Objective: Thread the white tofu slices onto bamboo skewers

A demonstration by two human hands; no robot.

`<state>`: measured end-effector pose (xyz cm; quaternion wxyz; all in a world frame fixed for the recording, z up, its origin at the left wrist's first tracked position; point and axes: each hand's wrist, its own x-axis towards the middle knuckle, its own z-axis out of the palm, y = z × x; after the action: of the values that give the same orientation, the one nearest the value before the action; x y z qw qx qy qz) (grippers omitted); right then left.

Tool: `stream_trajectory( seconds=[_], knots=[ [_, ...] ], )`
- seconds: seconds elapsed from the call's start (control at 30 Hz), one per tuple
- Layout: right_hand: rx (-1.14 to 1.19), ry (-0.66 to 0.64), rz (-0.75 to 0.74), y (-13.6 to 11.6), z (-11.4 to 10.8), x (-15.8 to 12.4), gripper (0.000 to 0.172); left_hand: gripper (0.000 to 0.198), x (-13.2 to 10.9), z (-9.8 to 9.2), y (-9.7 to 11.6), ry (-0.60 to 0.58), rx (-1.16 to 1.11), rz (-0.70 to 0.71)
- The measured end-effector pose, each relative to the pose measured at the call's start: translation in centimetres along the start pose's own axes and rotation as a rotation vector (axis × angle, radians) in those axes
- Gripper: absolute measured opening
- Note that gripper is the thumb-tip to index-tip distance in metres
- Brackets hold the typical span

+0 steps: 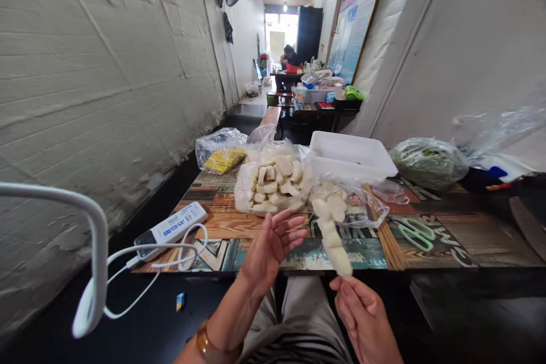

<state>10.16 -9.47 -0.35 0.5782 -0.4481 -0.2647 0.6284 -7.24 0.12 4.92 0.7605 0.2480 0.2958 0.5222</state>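
Nearest, the right hand [360,308] pinches the bottom end of a string of pale slices [333,239], which leans up and left across the edge of a table [232,222]. A steady, light pinch should keep the soft-looking slices from splitting. The left hand [269,247], near but apart, is spread palm-up, holding nothing. Beyond lie thin sticks [387,239], a clear bag [244,187] of pale chunks [268,187] and a white tub [356,167].

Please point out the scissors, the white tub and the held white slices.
Scissors [417,232], head view: green handle.
White tub [345,168], head view: front wall.
Held white slices [333,237], head view: middle of row.
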Motion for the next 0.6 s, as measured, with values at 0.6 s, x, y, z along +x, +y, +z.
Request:
stream_trajectory(
  seconds=[0.6],
  knots=[
    [0.196, 0.264, -0.119, -2.1, -2.0, 6.4, 0.034, 0.045, 1.5, -1.2, -0.9, 0.000, 0.066, -0.038]
  ],
)
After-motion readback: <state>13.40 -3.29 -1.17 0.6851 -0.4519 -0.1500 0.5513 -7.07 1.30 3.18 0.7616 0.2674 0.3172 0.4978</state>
